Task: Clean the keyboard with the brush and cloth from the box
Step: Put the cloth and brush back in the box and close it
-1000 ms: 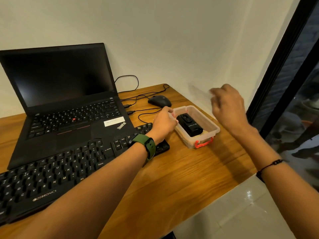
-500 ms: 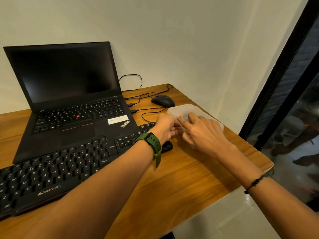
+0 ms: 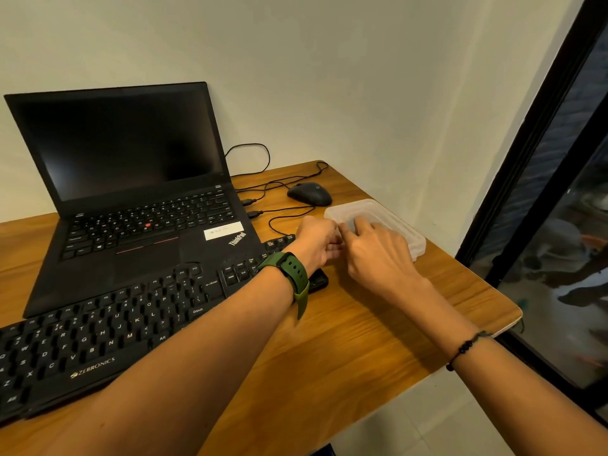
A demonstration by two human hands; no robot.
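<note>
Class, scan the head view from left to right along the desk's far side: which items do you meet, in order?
Laptop → mouse → plastic box, lid on, with the right hand resting on it.

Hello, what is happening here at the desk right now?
A person is pressing the clear lid onto a small plastic box at the right side of the wooden desk. The right hand lies flat on the lid, and the left hand holds the box's near left edge. The black keyboard lies in front of the open laptop, with a mouse behind the box. No brush or cloth is in view.
</note>
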